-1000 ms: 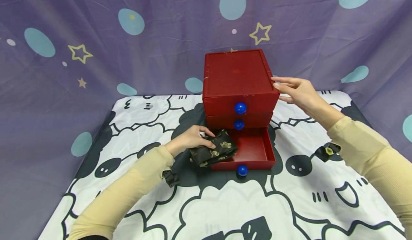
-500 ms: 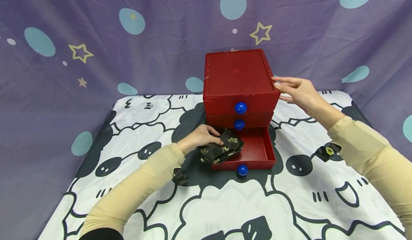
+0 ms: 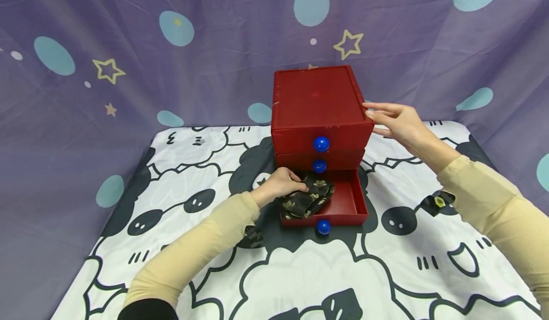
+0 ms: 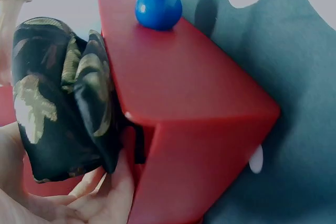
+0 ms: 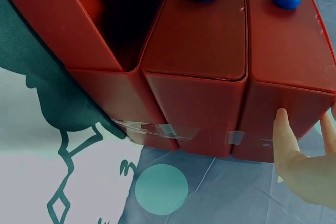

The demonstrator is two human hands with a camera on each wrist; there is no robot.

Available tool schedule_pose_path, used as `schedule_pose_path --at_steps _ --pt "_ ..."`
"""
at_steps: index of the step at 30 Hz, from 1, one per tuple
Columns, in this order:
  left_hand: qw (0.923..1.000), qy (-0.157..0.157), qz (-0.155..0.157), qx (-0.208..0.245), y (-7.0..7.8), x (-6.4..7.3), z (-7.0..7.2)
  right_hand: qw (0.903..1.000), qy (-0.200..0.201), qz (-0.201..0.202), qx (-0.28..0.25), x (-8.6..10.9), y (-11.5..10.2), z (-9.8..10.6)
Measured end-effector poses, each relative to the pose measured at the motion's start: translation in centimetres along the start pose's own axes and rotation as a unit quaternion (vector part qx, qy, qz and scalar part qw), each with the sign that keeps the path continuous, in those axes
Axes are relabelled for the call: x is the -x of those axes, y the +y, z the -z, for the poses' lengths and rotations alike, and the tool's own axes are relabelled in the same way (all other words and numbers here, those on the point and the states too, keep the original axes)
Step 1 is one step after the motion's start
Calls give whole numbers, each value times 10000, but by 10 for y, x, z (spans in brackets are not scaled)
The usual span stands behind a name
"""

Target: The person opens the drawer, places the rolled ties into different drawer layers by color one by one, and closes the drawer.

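A red cabinet (image 3: 317, 96) of stacked drawers stands on the table; its bottom drawer (image 3: 349, 198) is pulled out, while the upper two are closed. My left hand (image 3: 280, 185) pinches a folded black cloth with a gold-brown pattern (image 3: 310, 200), held over the left part of that drawer. In the left wrist view the folded cloth (image 4: 47, 103) lies against the drawer's front wall, the fingers (image 4: 118, 187) beneath it. My right hand (image 3: 399, 123) rests its extended fingertips on the cabinet's upper right side; the right wrist view shows the fingers (image 5: 285, 135) against the top unit.
Each drawer front has a blue ball knob (image 3: 323, 227). Clear tape (image 5: 173, 130) runs across the cabinet's side. A white and dark cartoon cloth (image 3: 300, 282) covers the table, and a purple patterned curtain (image 3: 231, 48) hangs right behind the cabinet.
My left hand has carried the folded cloth to the right, from the drawer's left edge to further over its inside. The right hand stays on the cabinet's side.
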State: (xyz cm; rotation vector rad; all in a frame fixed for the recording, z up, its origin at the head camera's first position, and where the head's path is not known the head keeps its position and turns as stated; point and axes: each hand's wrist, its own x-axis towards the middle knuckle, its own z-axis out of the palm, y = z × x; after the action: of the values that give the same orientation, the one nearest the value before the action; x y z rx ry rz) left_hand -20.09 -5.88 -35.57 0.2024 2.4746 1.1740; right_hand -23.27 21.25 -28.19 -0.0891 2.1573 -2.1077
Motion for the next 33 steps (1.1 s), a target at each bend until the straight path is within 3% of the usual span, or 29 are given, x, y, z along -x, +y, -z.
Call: schedule_pose_path --at_steps 4,8,12,18,25,33 --pt "9997 144 173 -113 3 -1 -3 10000 1 12 18 0 0 0" --pt "9991 247 349 78 3 -4 -8 10000 6 -15 51 0 0 0" --pt "9977 344 371 446 2 -6 -14 10000 8 -33 47 0 0 -1" --pt "9958 603 348 591 2 -7 -21 9999 12 -38 93 0 0 -1" --pt "9937 904 376 552 -2 -12 -30 10000 -20 0 64 0 0 0" --pt "9935 1105 241 105 -3 -11 -35 9999 -47 -20 139 0 0 0"
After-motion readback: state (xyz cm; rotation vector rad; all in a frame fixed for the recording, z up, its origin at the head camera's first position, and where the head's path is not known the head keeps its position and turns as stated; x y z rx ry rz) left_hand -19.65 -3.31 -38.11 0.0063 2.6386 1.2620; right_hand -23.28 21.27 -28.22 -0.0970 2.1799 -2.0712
